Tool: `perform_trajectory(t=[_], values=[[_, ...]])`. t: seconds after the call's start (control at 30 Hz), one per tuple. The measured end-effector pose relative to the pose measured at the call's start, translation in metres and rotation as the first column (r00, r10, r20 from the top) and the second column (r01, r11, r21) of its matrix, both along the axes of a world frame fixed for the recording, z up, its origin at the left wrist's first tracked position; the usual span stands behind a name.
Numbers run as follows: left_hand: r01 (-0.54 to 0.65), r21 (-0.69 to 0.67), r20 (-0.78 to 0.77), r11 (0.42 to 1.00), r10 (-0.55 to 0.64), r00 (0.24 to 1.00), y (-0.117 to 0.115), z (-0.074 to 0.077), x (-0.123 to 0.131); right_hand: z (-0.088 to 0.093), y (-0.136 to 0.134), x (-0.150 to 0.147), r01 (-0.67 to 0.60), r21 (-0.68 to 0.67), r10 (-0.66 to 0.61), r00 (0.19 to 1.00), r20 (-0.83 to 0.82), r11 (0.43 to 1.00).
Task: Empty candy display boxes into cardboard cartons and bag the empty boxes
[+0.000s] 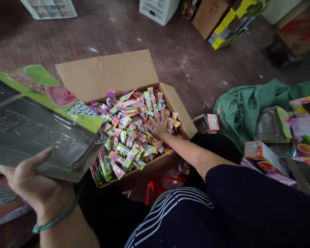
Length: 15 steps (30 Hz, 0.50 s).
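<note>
Your right hand lies palm down inside the cardboard box, toward its right wall. The fingers are spread wide and flat on the heap of small sachets, and the hand grips nothing. Spread like that, it likely presses or rakes across many wrappers at once rather than pinching one. The sachets, pink, green and orange, fill the box to its rim, loose and lying every way, which would suit taking them by the handful. The box's far flap is folded back and lies open, so the whole top is open to your reach.

Your left hand is to the left of the box and nearer to you. It is closed around the lower edge of a clear plastic pack, thumb on top and palm beneath. The pack is tilted, with one corner overhanging the box's left edge and its green fruit-printed card on the far side. Held this close, it seems kept within easy reach of the heap. Whether anything is inside it cannot be told.

To the right of the box, a green cloth and printed cartons lie piled together. Beyond the box, well apart, a white crate stands on the floor.
</note>
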<state>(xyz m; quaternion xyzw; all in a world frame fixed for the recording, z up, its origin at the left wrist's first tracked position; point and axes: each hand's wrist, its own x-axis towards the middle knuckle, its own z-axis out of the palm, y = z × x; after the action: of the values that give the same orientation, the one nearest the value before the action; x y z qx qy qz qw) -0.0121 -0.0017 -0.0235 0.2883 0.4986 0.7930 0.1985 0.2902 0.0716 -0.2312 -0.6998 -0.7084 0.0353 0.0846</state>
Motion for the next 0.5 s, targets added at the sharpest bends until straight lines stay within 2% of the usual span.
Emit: perform_trajectory(t=[0.1, 0.2, 0.27, 0.3, 0.37, 0.43, 0.5], values=[[0.02, 0.0, -0.046, 1.0, -0.02, 0.999, 0.012, 0.001, 0.005, -0.008, 0.008, 0.008, -0.03, -0.001, 0.03, 1.0, -0.008, 1.0], [0.054, -0.047, 0.004, 0.997, -0.053, 0.999, 0.014, 0.001, 0.014, 0.005, 0.013, 0.012, -0.058, -0.033, 0.057, 0.997, -0.045, 0.998], [0.144, -0.171, 0.122, 0.975, -0.124, 0.985, 0.005, 0.003, 0.022, 0.03, 0.013, 0.013, -0.09, -0.113, 0.076, 0.989, -0.127, 0.989], [0.197, -0.257, 0.187, 0.946, -0.151, 0.971, -0.001, 0.003, 0.026, 0.046, 0.01, 0.014, -0.13, -0.146, 0.096, 0.971, -0.22, 0.981], [0.305, -0.398, 0.258, 0.865, -0.213, 0.942, -0.015, 0.004, 0.034, 0.081, -0.006, 0.015, -0.234, -0.138, 0.149, 0.879, -0.452, 0.962], [0.393, -0.423, 0.199, 0.816, -0.34, 0.919, -0.025, 0.003, 0.043, 0.112, -0.035, 0.014, -0.287, -0.041, 0.201, 0.759, -0.619, 0.957], [0.48, -0.403, 0.021, 0.779, -0.516, 0.856, -0.032, -0.001, 0.054, 0.133, -0.074, 0.009, -0.297, 0.023, 0.212, 0.624, -0.752, 0.955]])
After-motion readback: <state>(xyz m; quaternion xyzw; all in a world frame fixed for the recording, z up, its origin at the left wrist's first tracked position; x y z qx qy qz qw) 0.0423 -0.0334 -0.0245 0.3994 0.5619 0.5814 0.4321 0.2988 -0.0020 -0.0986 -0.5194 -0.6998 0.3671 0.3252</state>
